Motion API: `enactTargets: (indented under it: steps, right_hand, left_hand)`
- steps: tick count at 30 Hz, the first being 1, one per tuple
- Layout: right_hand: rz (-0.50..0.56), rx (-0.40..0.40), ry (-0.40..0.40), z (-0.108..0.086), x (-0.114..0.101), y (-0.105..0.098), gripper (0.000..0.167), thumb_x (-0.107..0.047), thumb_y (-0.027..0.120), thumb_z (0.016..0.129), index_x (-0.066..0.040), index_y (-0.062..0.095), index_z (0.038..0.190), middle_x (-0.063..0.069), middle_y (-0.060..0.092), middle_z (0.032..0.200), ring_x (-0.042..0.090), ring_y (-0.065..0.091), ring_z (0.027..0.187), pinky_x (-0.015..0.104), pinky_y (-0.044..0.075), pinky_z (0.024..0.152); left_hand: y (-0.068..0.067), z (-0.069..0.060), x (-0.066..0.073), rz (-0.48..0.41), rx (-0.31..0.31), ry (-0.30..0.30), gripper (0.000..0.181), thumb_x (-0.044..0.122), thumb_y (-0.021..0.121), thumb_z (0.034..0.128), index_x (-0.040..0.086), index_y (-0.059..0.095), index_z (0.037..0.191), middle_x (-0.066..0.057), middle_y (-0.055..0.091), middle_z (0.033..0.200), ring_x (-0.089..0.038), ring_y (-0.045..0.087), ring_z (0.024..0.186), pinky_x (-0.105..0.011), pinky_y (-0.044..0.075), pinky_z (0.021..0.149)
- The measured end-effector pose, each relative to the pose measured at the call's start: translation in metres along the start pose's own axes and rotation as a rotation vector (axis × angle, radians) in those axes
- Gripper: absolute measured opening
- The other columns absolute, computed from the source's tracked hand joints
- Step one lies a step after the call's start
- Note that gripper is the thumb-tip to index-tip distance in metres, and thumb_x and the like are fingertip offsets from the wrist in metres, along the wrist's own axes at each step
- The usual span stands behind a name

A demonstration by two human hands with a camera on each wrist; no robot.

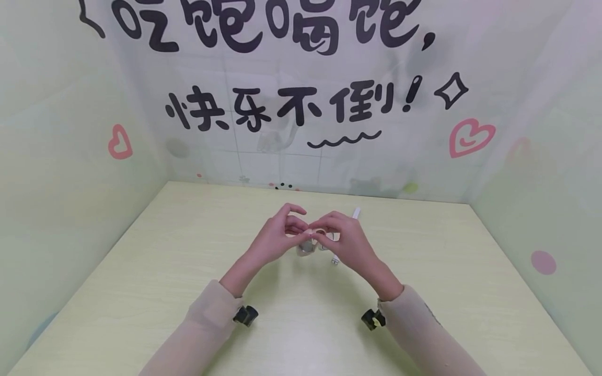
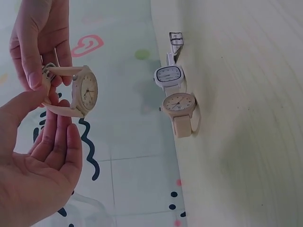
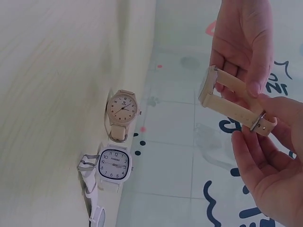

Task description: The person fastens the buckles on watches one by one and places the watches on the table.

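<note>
Both hands hold one pale wristwatch (image 2: 89,91) up in front of the body, its strap bent round into a loop. My left hand (image 1: 270,240) pinches the strap between thumb and fingers, at the side away from the dial. From the other side, my right hand (image 1: 354,243) pinches the strap (image 3: 232,109) near the metal buckle (image 3: 258,122). The thumbs and fingertips of the two hands nearly meet there. A round dial shows in the left wrist view; the right wrist view catches the case edge-on. How far the strap is through the buckle is hard to see.
Beyond the hands, a beige round watch (image 3: 122,108) and a white squarish watch (image 3: 113,163) lie on the pale wooden table (image 1: 301,334). Another white watch (image 3: 98,217) shows partly at the frame's edge. Printed walls (image 1: 301,156) enclose the table's back and sides.
</note>
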State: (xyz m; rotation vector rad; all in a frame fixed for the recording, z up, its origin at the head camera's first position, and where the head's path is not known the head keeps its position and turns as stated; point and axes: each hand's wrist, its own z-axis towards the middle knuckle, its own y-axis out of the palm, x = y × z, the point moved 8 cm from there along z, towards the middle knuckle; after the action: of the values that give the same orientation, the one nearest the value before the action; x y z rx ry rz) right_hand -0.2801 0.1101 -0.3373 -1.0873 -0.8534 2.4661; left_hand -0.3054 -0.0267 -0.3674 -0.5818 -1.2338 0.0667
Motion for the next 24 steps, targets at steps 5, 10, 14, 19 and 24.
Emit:
enactTargets:
  steps: [5, 10, 14, 19, 24]
  right_hand:
    - [0.008, 0.028, -0.006, -0.001, 0.0001, -0.002, 0.016, -0.008, 0.076, 0.087, -0.007, 0.075, 0.103, 0.005, 0.072, 0.098, 0.015, 0.068, 0.087, 0.033, 0.061, 0.082]
    - [0.029, 0.026, 0.008, -0.0008, 0.0021, -0.0014, 0.018, -0.006, 0.075, 0.087, -0.005, 0.073, 0.105, 0.006, 0.071, 0.098, 0.015, 0.066, 0.084, 0.033, 0.061, 0.082]
    - [0.057, -0.017, 0.031, 0.0013, 0.0035, 0.0025, 0.021, -0.012, 0.078, 0.086, -0.006, 0.074, 0.106, 0.005, 0.073, 0.098, 0.014, 0.067, 0.083, 0.03, 0.061, 0.078]
    - [0.031, -0.036, 0.048, 0.0023, 0.004, 0.0044, 0.019, -0.021, 0.079, 0.086, -0.01, 0.077, 0.101, 0.0, 0.076, 0.093, 0.011, 0.069, 0.084, 0.029, 0.059, 0.077]
    - [0.017, 0.012, 0.026, 0.0019, 0.0026, -0.0029, 0.016, -0.017, 0.08, 0.085, -0.008, 0.076, 0.098, 0.002, 0.075, 0.09, 0.012, 0.068, 0.081, 0.034, 0.06, 0.076]
  left_hand:
    - [-0.0035, -0.0006, 0.0018, 0.006, -0.006, 0.029, 0.046, 0.013, 0.073, 0.0907, 0.005, 0.047, 0.128, -0.012, 0.076, 0.103, -0.021, 0.072, 0.097, -0.038, 0.057, 0.094]
    - [-0.006, -0.0016, 0.0053, 0.03, -0.003, 0.057, 0.045, 0.01, 0.074, 0.0893, 0.005, 0.049, 0.125, -0.011, 0.076, 0.101, -0.021, 0.072, 0.096, -0.04, 0.057, 0.094]
    - [-0.006, -0.0019, 0.0082, 0.055, -0.001, 0.062, 0.045, 0.01, 0.075, 0.0889, 0.007, 0.049, 0.126, -0.008, 0.076, 0.099, -0.02, 0.072, 0.096, -0.042, 0.056, 0.096]
    - [-0.004, -0.0021, 0.0091, 0.094, -0.002, 0.068, 0.045, 0.012, 0.075, 0.0893, 0.008, 0.049, 0.126, -0.006, 0.076, 0.098, -0.02, 0.072, 0.096, -0.045, 0.055, 0.097]
    - [-0.007, -0.0037, 0.0084, 0.153, 0.006, 0.064, 0.046, 0.014, 0.076, 0.0888, 0.011, 0.051, 0.127, -0.002, 0.076, 0.1, -0.02, 0.071, 0.102, -0.043, 0.055, 0.099]
